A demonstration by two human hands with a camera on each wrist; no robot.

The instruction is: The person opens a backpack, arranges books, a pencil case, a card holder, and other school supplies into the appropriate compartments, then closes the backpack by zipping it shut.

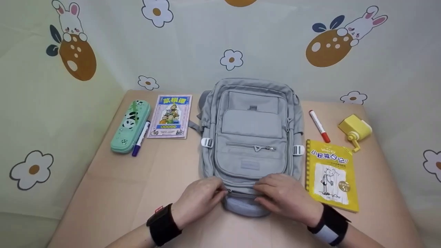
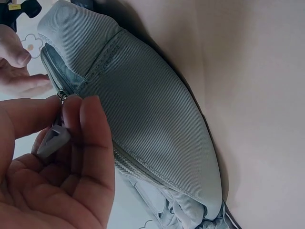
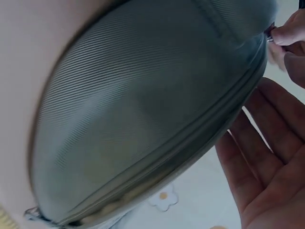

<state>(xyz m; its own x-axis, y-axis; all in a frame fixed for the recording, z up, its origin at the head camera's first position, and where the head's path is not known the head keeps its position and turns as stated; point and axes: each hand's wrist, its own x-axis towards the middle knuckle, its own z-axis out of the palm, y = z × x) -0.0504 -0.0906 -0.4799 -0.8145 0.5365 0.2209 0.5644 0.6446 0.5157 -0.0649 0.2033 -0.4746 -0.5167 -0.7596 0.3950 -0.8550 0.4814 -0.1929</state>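
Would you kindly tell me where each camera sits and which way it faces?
Head: above, looking forward and down at the backpack on the table; both hands and wrist straps show.
Left wrist: beside the left hand, whose fingers pinch the zipper pull.
Right wrist: below the right hand, its palm open beside the backpack.
All three share the backpack's near end.

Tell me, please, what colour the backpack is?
Light grey; the backpack shows best in the head view.
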